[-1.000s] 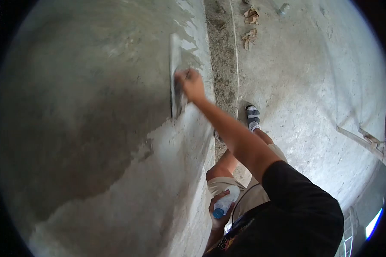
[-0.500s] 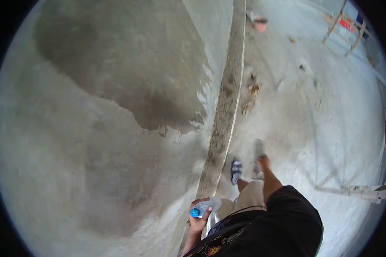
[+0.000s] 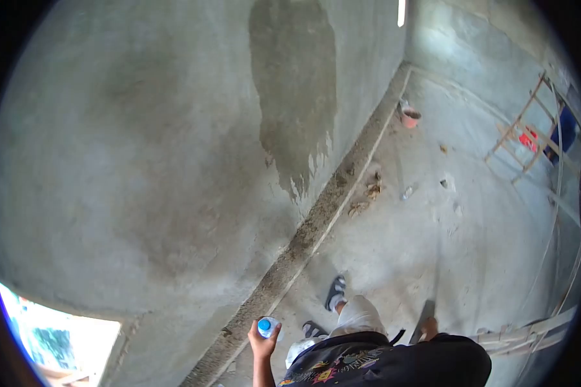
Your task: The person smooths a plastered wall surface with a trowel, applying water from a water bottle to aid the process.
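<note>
My left hand [image 3: 263, 342] is closed round a clear plastic bottle [image 3: 275, 328] with a blue cap, held near the bottom centre. To the right, beyond my dark shirt, my right hand [image 3: 429, 327] is partly visible, closed on a long, flat, grey tool [image 3: 425, 312]. Most of its fingers are hidden. A grey plastered wall [image 3: 193, 161] with a dark wet patch [image 3: 297, 84] rises on the left. My sandalled feet are on the concrete floor [image 3: 394, 251].
A rough ledge [image 3: 323, 206] runs along the wall's foot. Farther off are a reddish bucket [image 3: 410, 117], brown debris [image 3: 372, 188] and a small bottle [image 3: 407, 192]. A wooden frame [image 3: 526, 132] stands at the right, by a red object [image 3: 528, 138]. Poles [image 3: 529, 335] lie lower right.
The view has turned, bringing a bright opening in at lower left and more of the far corner. My left hand has moved left with the bottle; my right hand appears lower, nearer my body.
</note>
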The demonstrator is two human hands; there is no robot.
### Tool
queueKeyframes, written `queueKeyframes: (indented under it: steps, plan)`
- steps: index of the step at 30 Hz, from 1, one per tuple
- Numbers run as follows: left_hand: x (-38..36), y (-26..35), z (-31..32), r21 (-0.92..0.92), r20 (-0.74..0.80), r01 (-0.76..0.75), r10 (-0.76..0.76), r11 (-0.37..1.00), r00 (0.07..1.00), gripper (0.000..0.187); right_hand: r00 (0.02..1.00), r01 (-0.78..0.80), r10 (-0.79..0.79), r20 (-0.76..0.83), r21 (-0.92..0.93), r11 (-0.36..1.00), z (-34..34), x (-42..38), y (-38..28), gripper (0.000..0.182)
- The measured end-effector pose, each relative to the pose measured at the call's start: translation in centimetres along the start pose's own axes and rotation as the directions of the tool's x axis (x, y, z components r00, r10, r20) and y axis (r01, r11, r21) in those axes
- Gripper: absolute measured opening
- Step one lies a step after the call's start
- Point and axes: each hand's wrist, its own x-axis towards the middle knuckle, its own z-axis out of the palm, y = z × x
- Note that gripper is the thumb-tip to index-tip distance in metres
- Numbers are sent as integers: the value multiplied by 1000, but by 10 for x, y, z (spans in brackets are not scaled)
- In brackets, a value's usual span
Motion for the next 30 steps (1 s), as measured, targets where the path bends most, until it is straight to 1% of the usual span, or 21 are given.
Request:
queueKeyframes:
  steps: [1,2,3,5,6,7,8,10,11,13,15,17,18,20,21,23,25,26,27,28,30]
  plan:
    - [-12,5,-2,26,-23,-17,17,1000,1000,38,992,61,-42,117,-162,985,-32,-47,-36,34]
    - [-23,14,-4,37,-20,-5,5,999,1000,39,999,-42,41,23,64,997,1,-47,-28,29]
    - [-35,27,-3,46,-21,5,-4,999,1000,39,986,73,-58,158,-89,993,13,-34,-21,28]
    - [-54,48,-1,83,-28,-44,46,996,999,40,984,87,-54,172,-190,978,1,-20,-20,25]
    - [-60,47,2,59,-18,-91,93,994,996,39,876,457,-358,324,-317,831,-36,-25,-19,24]
    - [-64,46,8,35,-10,-140,140,990,990,38,655,753,-563,504,-373,542,-66,-16,-13,27]
    - [-69,55,12,30,-45,-140,141,990,989,38,647,762,-575,501,-392,516,-90,-3,-12,27]
    - [-85,83,21,84,147,-170,157,982,977,38,587,800,-708,392,-149,581,-131,21,-4,28]
    - [-87,82,31,70,112,-194,186,978,976,38,564,813,-752,342,-73,577,-147,41,-2,29]
    - [-100,77,58,45,159,-166,157,985,975,40,897,431,-442,-3,-210,877,-174,71,-11,38]
    - [-123,79,83,67,160,-44,33,997,987,47,972,221,-212,99,-90,971,-222,97,-20,41]
    - [-119,87,115,80,316,-3,-23,997,948,50,896,371,-270,-354,260,891,-261,68,-27,34]
    - [-117,86,130,78,388,-39,6,996,922,53,899,363,-261,-351,266,893,-261,68,-20,34]
    - [-118,94,157,104,445,-40,-11,994,896,54,753,612,-252,-607,507,607,-256,66,-17,41]
    - [-115,101,170,124,489,-37,-29,992,872,54,755,609,-239,-611,516,602,-249,62,-16,41]
    - [-115,110,196,141,528,-68,-17,988,849,56,971,241,-134,-200,791,563,-226,40,6,44]
    - [-113,128,215,86,595,-74,9,994,804,57,953,297,-210,-219,520,801,-185,18,41,42]
    - [-113,134,225,91,603,-75,5,993,798,57,925,341,-376,55,316,885,-104,78,98,39]
    - [-111,139,233,96,608,-100,21,990,794,57,802,483,-503,323,144,863,-45,118,142,36]
    - [-109,144,240,102,614,-123,35,987,788,56,908,270,-294,299,121,955,-50,70,146,37]
    - [-111,144,252,95,642,-118,30,988,766,56,946,55,-117,302,205,977,-70,18,149,39]
